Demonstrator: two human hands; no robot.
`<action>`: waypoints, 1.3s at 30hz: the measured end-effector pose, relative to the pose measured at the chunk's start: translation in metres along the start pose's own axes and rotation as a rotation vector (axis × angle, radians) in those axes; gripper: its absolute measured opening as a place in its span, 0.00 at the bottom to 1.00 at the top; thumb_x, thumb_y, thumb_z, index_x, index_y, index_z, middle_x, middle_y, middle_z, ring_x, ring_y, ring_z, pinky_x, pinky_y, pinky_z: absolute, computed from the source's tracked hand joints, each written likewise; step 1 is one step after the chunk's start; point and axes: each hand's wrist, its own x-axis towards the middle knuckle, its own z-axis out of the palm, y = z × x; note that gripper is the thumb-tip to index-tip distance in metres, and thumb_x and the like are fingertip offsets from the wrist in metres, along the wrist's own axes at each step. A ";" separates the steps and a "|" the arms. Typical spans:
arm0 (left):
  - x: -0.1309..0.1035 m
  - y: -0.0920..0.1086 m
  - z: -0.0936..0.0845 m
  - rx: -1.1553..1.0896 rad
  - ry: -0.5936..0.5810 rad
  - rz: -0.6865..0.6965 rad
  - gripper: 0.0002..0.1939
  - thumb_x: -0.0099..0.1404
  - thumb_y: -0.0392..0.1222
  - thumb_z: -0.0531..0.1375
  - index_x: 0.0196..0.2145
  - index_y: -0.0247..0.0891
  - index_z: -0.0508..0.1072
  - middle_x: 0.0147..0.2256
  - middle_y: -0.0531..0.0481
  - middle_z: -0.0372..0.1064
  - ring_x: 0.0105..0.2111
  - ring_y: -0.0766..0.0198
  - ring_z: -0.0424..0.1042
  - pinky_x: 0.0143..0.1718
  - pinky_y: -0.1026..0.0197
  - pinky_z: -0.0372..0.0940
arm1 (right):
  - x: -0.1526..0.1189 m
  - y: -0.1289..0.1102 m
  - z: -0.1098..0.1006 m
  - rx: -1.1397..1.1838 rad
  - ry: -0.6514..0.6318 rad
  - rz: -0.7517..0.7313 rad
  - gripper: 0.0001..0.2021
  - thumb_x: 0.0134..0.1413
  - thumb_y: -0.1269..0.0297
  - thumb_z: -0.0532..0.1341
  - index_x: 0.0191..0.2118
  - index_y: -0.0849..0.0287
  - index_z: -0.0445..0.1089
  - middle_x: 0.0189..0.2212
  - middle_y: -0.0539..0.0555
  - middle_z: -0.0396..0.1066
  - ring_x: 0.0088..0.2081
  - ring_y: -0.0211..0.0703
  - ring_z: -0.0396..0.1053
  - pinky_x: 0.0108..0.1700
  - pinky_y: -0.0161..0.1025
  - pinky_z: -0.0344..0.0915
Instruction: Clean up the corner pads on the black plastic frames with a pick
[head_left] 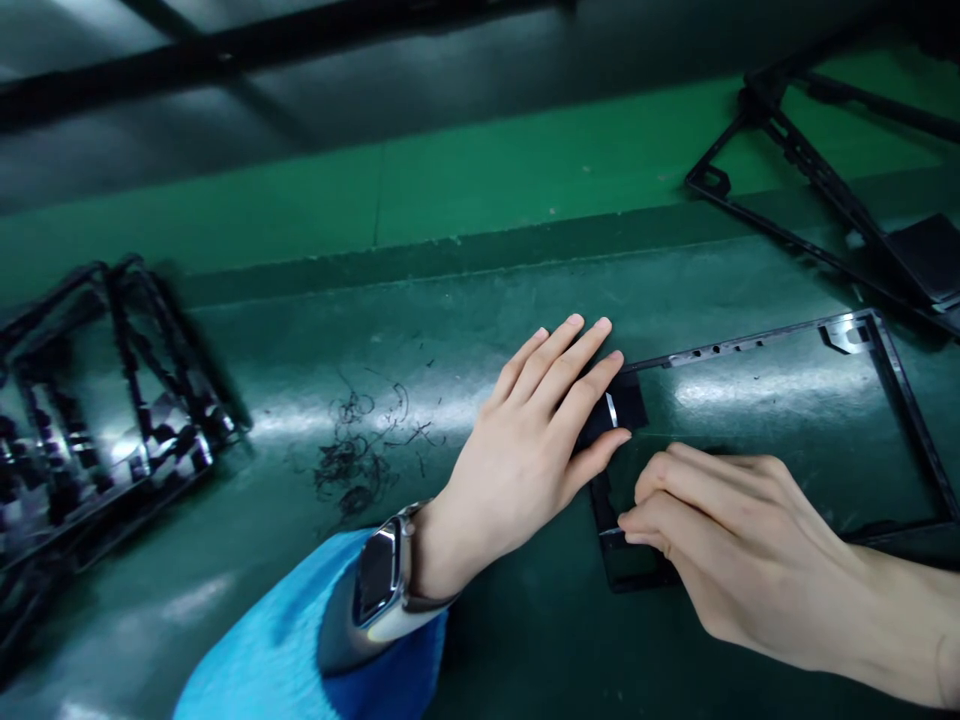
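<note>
A thin black rectangular plastic frame (913,410) lies flat on the green work surface. My left hand (525,440) rests over its left end, fingers stretched out and slightly spread, thumb beside a black flap (632,402) with a bright strip. My right hand (739,545) is closed in a pinch at the frame's lower left side. Whatever is between those fingertips is hidden; a thin light line shows just beside them. A smartwatch sits on my left wrist, below a blue sleeve.
Thin black curly shavings (356,455) are scattered left of my left hand. Several similar black frames (124,345) stand stacked at the left. More black frames (817,175) lie overlapping at the upper right. A raised green ledge (450,190) runs along the back.
</note>
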 end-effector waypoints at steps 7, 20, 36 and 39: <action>0.000 0.000 0.000 -0.008 0.008 -0.001 0.25 0.79 0.47 0.59 0.67 0.33 0.65 0.71 0.33 0.62 0.74 0.43 0.58 0.73 0.38 0.58 | 0.000 0.000 0.002 0.035 -0.004 0.005 0.16 0.64 0.85 0.54 0.32 0.65 0.75 0.29 0.52 0.69 0.29 0.40 0.62 0.26 0.40 0.55; 0.000 0.001 0.000 0.001 0.011 0.009 0.25 0.79 0.48 0.59 0.66 0.32 0.65 0.70 0.32 0.63 0.73 0.43 0.58 0.73 0.38 0.58 | -0.001 0.000 0.001 0.004 -0.007 0.008 0.15 0.62 0.86 0.55 0.32 0.65 0.75 0.28 0.52 0.68 0.28 0.39 0.61 0.25 0.40 0.51; 0.001 -0.002 0.008 -0.020 0.050 0.008 0.24 0.79 0.46 0.59 0.66 0.31 0.67 0.71 0.32 0.61 0.73 0.42 0.58 0.73 0.36 0.56 | 0.007 -0.015 -0.002 -0.046 -0.211 0.208 0.03 0.67 0.71 0.60 0.40 0.56 0.69 0.33 0.45 0.68 0.24 0.36 0.64 0.26 0.40 0.51; 0.002 -0.001 0.009 -0.019 0.064 0.016 0.24 0.78 0.45 0.60 0.65 0.28 0.68 0.71 0.31 0.61 0.73 0.41 0.59 0.73 0.36 0.57 | 0.008 -0.014 0.002 -0.076 -0.187 0.205 0.04 0.66 0.69 0.62 0.37 0.56 0.68 0.31 0.44 0.67 0.23 0.35 0.63 0.26 0.40 0.52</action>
